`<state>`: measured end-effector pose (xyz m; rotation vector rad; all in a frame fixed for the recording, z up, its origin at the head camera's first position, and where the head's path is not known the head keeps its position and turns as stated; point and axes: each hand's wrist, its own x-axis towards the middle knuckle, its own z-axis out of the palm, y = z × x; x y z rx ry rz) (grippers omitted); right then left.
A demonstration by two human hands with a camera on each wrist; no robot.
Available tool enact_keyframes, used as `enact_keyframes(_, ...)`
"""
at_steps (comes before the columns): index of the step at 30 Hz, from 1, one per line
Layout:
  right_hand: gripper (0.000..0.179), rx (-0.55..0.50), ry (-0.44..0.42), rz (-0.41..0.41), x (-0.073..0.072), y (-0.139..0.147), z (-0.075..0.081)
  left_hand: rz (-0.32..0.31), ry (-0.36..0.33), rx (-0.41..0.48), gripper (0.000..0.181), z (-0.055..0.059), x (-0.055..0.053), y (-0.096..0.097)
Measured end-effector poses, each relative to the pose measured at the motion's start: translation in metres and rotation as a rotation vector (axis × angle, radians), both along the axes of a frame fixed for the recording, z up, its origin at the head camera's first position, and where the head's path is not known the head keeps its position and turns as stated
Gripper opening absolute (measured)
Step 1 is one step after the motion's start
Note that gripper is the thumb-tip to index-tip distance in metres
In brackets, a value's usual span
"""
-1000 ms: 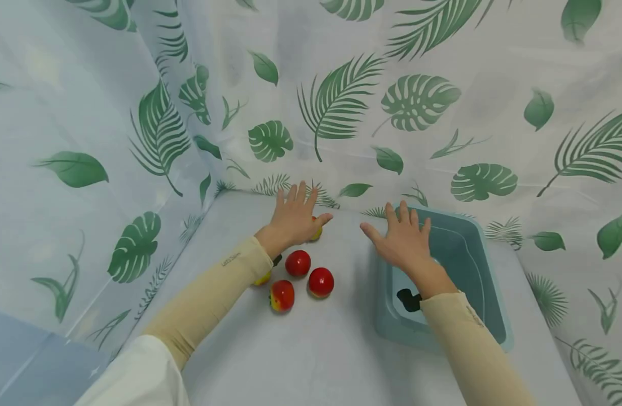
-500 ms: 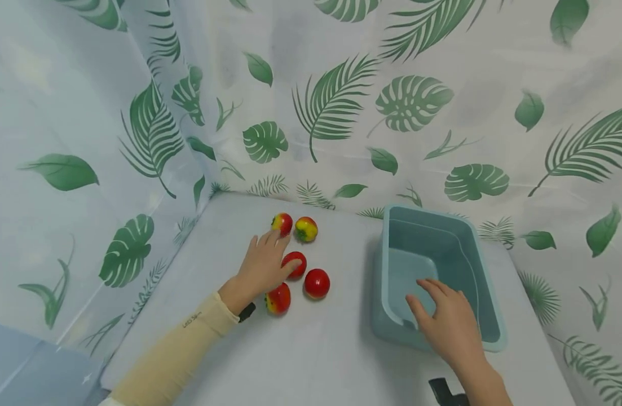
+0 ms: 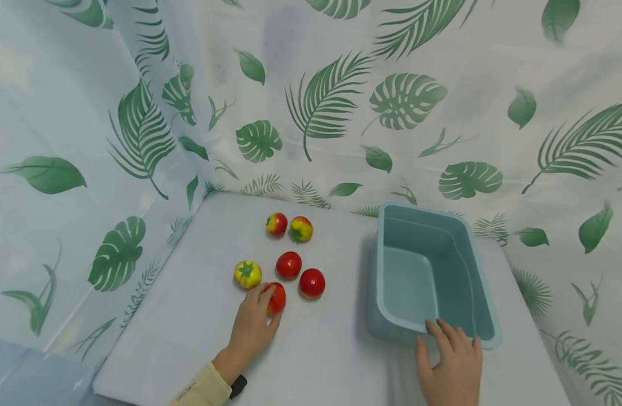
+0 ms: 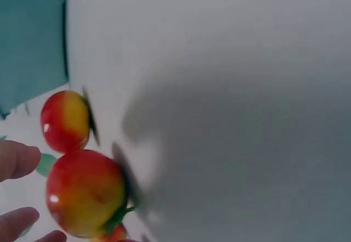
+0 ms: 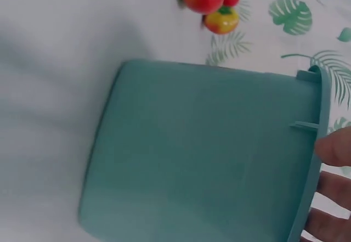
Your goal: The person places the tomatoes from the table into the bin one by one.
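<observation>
My left hand (image 3: pixel 253 320) reaches over the nearest red-and-yellow tomato (image 3: pixel 277 298), fingertips over its left side and thumb low in front. In the left wrist view that tomato (image 4: pixel 86 193) lies close beside the spread fingers (image 4: pixel 19 223). A yellow ribbed tomato (image 3: pixel 247 274) with a green calyx is just behind the hand. Two red tomatoes (image 3: pixel 289 265) sit to its right. At the near rim of a blue-green basin (image 3: pixel 380 270) is my right hand (image 3: pixel 450 363), fingers over the rim and thumb apart on the outer side. In the right wrist view the thumb (image 5: pixel 335 147) overlaps the basin's rim (image 5: pixel 323 96).
Farther back on the white table (image 3: pixel 331 349) two more red-and-yellow tomatoes (image 3: pixel 277 224) sit side by side. A white curtain (image 3: pixel 341 90) printed with green leaves hangs behind the table and along its left. The basin occupies the table's right part.
Both hands have drawn back toward the person. The left has come down to the nearest tomato, uncovering the yellow one. The right has moved from above the basin to its near rim.
</observation>
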<state>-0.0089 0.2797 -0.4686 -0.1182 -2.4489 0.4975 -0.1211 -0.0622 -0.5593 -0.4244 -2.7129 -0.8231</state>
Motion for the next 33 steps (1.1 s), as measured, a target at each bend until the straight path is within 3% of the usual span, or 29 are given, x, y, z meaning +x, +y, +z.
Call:
enact_keyframes(6, 0.038, -0.001, 0.093, 0.003, 0.002, -0.003, -0.007, 0.036, -0.054, 0.006, 0.064, -0.010, 0.004, 0.002)
enact_keyframes(17, 0.039, -0.014, 0.113, -0.006, 0.002, -0.001, -0.009, 0.098, -0.077, 0.059, 0.068, -0.017, -0.005, 0.010)
enact_keyframes(20, 0.039, -0.016, 0.128, 0.000, 0.001, 0.000, -0.009, 0.101, -0.083, 0.078, 0.067, -0.014, -0.006, 0.012)
enact_keyframes(23, 0.038, -0.025, 0.140, 0.009, 0.001, 0.000, -0.010, 0.105, -0.084, 0.106, 0.066, -0.004, -0.006, 0.012)
enact_keyframes(27, 0.036, -0.049, 0.138, 0.005, 0.000, 0.000, -0.011, 0.098, -0.078, 0.184, 0.065, 0.020, -0.013, 0.011)
enact_keyframes(33, 0.037, -0.067, 0.156, 0.011, 0.000, 0.000, -0.013, 0.092, -0.093, 0.342, 0.062, 0.066, -0.042, 0.008)
